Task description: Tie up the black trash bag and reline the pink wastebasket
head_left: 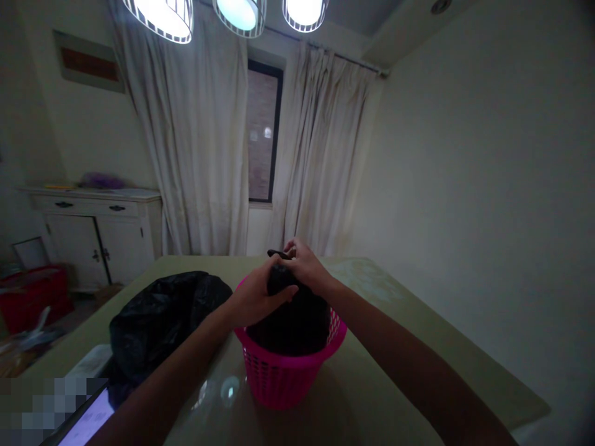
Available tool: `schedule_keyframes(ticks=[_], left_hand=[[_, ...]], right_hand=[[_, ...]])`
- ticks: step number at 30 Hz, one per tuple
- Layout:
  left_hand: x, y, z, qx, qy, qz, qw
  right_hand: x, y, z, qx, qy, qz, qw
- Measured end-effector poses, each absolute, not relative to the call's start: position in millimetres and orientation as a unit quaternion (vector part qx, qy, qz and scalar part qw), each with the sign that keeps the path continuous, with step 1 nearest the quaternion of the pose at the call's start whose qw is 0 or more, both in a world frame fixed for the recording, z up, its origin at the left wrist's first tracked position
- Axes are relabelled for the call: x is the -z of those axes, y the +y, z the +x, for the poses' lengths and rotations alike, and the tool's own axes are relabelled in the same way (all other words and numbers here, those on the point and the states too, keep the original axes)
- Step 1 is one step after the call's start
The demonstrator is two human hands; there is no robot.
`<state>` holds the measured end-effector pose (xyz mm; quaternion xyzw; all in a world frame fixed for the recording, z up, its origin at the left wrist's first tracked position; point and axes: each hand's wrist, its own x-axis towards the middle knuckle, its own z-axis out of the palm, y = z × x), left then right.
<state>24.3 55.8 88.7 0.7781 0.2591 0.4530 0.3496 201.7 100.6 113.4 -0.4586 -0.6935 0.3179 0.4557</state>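
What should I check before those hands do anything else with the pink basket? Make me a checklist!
1. Pink basket upright on the table: ok.
2. Left hand holding the black bundle: ok.
3. Right hand holding it near the top: ok.
4. Bundle fully inside the basket: not ok, its top sticks up above the rim.
5. Basket bottom clear to see: not ok, the bundle hides it.
6. Black bag not touching the basket: cannot tell.

Room right of basket (281, 378), bag (162, 322) left
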Motion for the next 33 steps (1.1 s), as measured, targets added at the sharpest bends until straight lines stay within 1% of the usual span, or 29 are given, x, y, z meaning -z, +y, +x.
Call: schedule_keyframes(ticks=[2,3,6,7,9,12,14,20,23,24,26,28,29,30,31,33], left_hand=[[-90,56,23,-0.450,0.257,0.783,0.343],[-90,57,23,-0.458,0.247,0.779,0.351],[-89,63,21,-0.499,0.216,0.747,0.382],[-88,65,20,-0.510,0.213,0.734,0.394],[-86,70,18,-0.525,0.213,0.713,0.414],[-85,75,14,-0.524,0.227,0.701,0.428],[-86,78,11,-0.514,0.240,0.706,0.423],[-88,82,3,-0.522,0.287,0.728,0.339],[-86,80,3,-0.524,0.302,0.732,0.315],[-85,80,4,-0.529,0.308,0.729,0.306],[-83,79,7,-0.536,0.317,0.725,0.294],[-82,79,10,-0.536,0.322,0.725,0.287],[-81,79,11,-0.536,0.327,0.725,0.283],[-81,79,12,-0.539,0.333,0.722,0.278],[-80,79,12,-0.545,0.338,0.717,0.272],[-80,79,12,-0.564,0.340,0.703,0.270]], right_hand=[[-111,97,202,-0.326,-0.707,-0.435,0.453],[-111,94,202,-0.350,-0.704,-0.425,0.449],[-114,84,204,-0.475,-0.672,-0.387,0.416],[-116,80,206,-0.497,-0.676,-0.367,0.403],[-119,76,210,-0.487,-0.719,-0.322,0.376],[-121,76,215,-0.415,-0.800,-0.280,0.330],[-117,80,218,-0.384,-0.819,-0.279,0.322],[-100,91,223,-0.380,-0.789,-0.335,0.346],[-95,91,220,-0.322,-0.761,-0.379,0.416],[-95,90,219,-0.320,-0.745,-0.387,0.439],[-95,87,215,-0.381,-0.701,-0.394,0.456],[-95,84,213,-0.471,-0.656,-0.395,0.438],[-95,83,212,-0.496,-0.646,-0.394,0.427],[-96,81,212,-0.494,-0.649,-0.396,0.422],[-96,80,212,-0.463,-0.664,-0.401,0.428],[-96,78,213,-0.342,-0.707,-0.412,0.462]])
